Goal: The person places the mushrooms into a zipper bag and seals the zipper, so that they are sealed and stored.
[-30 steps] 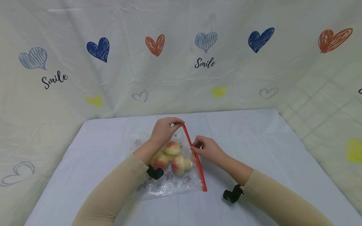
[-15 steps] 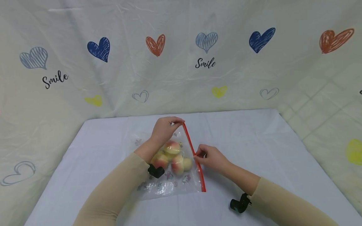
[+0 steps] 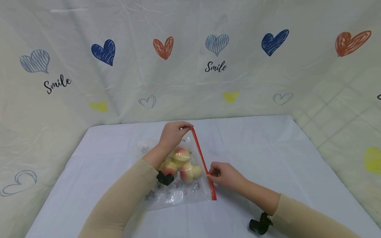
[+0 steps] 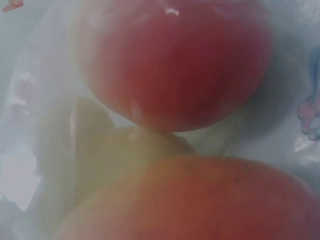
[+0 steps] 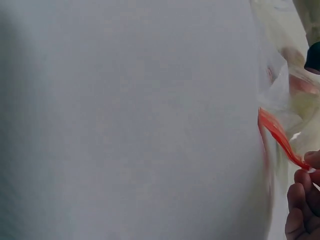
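Observation:
A clear zip bag (image 3: 166,198) with small printed figures lies on the table, its red zip strip (image 3: 198,147) along the right side. Inside are several red-and-yellow fruits (image 3: 187,172) that look like peaches or mangoes; the left wrist view shows two red-orange ones (image 4: 185,65) close up through the plastic. At the far end of the strip, my left hand (image 3: 174,134) pinches its corner. Lower down, my right hand (image 3: 224,173) pinches the strip between thumb and forefinger, the other fingers curled, as the right wrist view shows at the red strip (image 5: 280,135).
A white cloth covers the table (image 3: 253,142). Behind it hangs a pale backdrop (image 3: 184,79) printed with hearts and "Smile". A black wrist camera (image 3: 165,178) on the left arm hangs over the bag; another black camera (image 3: 260,224) sits at the right wrist.
My right hand has slid along the red strip toward the near end, pinching it all the way. The left hand stays at the far corner, lifted very slightly away.

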Motion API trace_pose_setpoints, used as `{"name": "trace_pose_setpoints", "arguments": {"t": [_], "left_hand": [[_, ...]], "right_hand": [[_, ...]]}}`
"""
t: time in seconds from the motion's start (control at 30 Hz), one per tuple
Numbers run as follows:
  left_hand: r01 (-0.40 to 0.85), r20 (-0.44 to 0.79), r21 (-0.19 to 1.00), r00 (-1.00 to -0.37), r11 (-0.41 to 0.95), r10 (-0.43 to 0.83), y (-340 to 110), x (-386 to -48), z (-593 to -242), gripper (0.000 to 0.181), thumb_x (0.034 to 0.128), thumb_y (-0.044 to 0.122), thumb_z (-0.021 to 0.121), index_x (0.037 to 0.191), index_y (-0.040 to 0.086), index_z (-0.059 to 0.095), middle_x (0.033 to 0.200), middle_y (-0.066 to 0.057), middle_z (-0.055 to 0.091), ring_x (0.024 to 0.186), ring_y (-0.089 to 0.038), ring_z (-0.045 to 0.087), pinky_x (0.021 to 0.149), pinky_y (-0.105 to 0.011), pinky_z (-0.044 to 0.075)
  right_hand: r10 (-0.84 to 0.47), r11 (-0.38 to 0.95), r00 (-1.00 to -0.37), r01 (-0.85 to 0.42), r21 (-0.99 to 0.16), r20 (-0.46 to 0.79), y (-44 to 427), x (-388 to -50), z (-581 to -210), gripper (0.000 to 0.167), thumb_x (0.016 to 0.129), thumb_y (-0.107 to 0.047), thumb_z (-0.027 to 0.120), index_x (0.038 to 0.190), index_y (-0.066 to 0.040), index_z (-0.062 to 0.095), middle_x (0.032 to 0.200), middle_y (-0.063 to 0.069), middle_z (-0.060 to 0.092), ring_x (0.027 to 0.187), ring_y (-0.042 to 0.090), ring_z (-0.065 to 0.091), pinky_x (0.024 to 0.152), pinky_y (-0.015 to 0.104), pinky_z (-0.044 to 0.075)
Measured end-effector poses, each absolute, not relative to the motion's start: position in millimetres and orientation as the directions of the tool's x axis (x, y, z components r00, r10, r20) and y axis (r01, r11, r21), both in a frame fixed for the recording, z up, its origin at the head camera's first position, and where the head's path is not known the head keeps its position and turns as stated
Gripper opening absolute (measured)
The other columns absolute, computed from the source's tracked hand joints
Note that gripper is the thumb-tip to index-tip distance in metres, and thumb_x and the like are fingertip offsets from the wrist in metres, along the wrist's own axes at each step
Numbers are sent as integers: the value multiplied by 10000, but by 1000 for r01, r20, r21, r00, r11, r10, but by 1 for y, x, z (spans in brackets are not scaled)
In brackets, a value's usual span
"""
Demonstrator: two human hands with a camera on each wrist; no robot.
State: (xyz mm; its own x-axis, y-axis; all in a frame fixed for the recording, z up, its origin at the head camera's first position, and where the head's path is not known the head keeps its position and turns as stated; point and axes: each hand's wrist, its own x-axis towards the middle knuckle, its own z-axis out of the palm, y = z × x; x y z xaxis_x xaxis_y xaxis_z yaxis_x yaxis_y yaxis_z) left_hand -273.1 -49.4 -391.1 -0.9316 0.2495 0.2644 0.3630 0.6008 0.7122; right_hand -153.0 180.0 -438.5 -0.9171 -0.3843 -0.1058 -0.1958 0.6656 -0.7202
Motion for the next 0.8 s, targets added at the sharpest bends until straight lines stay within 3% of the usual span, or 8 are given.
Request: {"name": "trace_pose_setpoints", "arguments": {"t": [0.53, 0.8], "left_hand": [[366, 260, 702, -930, 611, 258, -44, -281, -391, 132, 940, 274, 697, 1018, 253, 802, 1017, 118, 743, 1003, -110, 668, 841, -336, 529], [349, 222, 727, -935, 592, 277, -41, -282, -391, 120, 939, 269, 699, 1010, 285, 795, 1038, 130, 730, 1000, -111, 655, 824, -339, 522]], "right_hand": [[-470, 657, -878, -277, -702, -94, 190, -119, -446, 213, 838, -105, 750, 754, -200, 579, 641, -158, 551, 614, 1, 494, 587, 222, 440], [-452, 685, -886, -272, -676, -101, 190, -107, -444, 238, 814, -121, 760, 731, -212, 558, 625, -161, 509, 602, -8, 462, 573, 222, 416]]}}
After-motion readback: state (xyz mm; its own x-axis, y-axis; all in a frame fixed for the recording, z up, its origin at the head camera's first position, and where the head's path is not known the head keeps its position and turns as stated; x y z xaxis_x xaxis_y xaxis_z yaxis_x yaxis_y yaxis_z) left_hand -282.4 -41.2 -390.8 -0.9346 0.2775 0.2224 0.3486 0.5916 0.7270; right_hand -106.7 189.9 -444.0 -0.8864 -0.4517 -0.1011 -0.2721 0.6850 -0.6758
